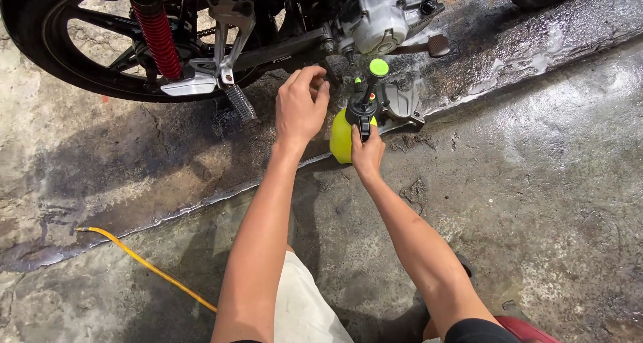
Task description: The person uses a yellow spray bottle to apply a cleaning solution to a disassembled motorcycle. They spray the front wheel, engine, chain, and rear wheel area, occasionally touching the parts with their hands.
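While the right hand is wrapped around the black handle of the yellow-green plastic pump sprayer bottle, fingers closed tight on the grip, the bottle body sits just left of and below that grasp, standing on the wet concrete floor. Sprayer's round green pump knob is straight above the grip, on a black stem, tilted slightly right.

Left hand is up and to the left of the grip, near but apart from the bottle. Fingers curled loosely, holding nothing; fingertips reach toward the underside of the black motorcycle frame. Can't tell whether they touch metal.

Around the grip:
- Directly above and slightly right: silver engine casing, with a brake pedal sticking out to the right.
- Just right of the sprayer head: a grey angular metal part sits beside the bottle; contact unclear.
- Well left and up: ribbed footpeg, red coil shock absorber, black rear wheel.
- Far down-left: thin yellow hose lying across the floor.
- Below the forearms: white shorts.
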